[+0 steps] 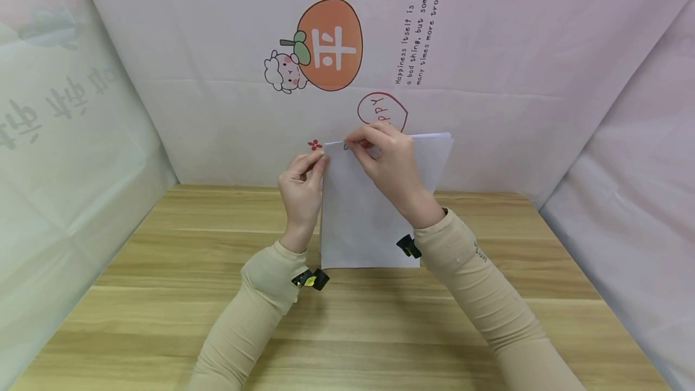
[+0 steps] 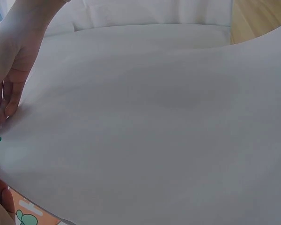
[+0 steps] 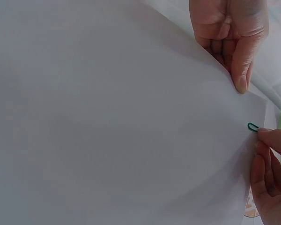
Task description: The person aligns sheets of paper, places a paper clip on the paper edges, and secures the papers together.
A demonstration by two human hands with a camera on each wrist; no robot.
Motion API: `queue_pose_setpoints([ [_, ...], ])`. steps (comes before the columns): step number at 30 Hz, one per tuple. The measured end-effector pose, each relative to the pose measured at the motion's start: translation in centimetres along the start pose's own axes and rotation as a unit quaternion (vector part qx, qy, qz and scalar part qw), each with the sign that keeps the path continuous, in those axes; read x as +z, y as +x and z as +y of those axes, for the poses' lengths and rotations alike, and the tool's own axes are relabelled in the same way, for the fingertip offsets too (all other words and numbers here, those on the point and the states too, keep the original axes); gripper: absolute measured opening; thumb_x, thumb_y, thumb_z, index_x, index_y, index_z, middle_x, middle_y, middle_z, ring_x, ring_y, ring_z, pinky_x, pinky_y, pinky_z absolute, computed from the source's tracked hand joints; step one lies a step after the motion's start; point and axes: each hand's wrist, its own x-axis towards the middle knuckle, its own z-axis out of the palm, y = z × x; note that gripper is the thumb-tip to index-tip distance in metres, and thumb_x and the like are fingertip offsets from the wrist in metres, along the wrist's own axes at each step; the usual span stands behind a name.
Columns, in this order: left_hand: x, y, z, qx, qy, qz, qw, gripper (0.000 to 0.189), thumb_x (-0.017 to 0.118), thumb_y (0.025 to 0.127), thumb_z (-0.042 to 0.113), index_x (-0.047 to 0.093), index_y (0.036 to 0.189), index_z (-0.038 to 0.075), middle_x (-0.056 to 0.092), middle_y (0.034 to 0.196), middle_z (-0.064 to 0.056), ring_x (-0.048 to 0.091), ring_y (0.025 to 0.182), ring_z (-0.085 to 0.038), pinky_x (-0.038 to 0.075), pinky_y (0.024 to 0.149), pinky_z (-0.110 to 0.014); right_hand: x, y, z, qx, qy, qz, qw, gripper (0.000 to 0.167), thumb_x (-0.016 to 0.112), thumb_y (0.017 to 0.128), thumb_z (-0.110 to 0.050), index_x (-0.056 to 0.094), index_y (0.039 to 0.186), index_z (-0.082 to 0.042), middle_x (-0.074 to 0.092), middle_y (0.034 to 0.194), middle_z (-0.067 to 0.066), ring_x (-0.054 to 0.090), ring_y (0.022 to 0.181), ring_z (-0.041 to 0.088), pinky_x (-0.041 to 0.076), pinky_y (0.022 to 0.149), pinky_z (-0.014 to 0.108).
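White paper sheets (image 1: 369,216) stand upright in front of me, their lower edge close to the wooden table. Thumb and fingers of my left hand (image 1: 304,189) pinch the left edge just below the upper left corner. My right hand (image 1: 393,165) pinches a small green paper clip (image 3: 253,127) at the top edge, a little right of that corner. One rounded end of the clip shows against the sheet in both wrist views; the rest is hidden by the fingertips. At the upper right corner the sheet edges look layered.
Below and around the paper lies the wood-grain tabletop (image 1: 336,330). A white printed cloth (image 1: 217,29) with an orange fruit drawing rises behind it, and pale cloth walls (image 1: 641,198) stand at both sides. Black wrist cameras (image 1: 320,280) sit at both sleeves.
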Motion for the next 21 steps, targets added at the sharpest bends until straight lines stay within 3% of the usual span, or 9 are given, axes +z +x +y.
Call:
queue_pose_setpoints([
  [21,0.06,-0.08,-0.22,-0.003,0.001,0.007,1.0,0.015,0.071,0.084,0.007,0.073,0.093,-0.005,0.067,0.086,-0.021,0.056,0.074,-0.008,0.041,0.061,-0.02,0.03,-0.07,0.0,-0.019,-0.004,0.004,0.9998,0.006,0.072,0.081,-0.002,0.073,0.083,-0.008,0.068,0.083,0.006,0.063,0.073,0.015,0.054,0.067,0.025],
])
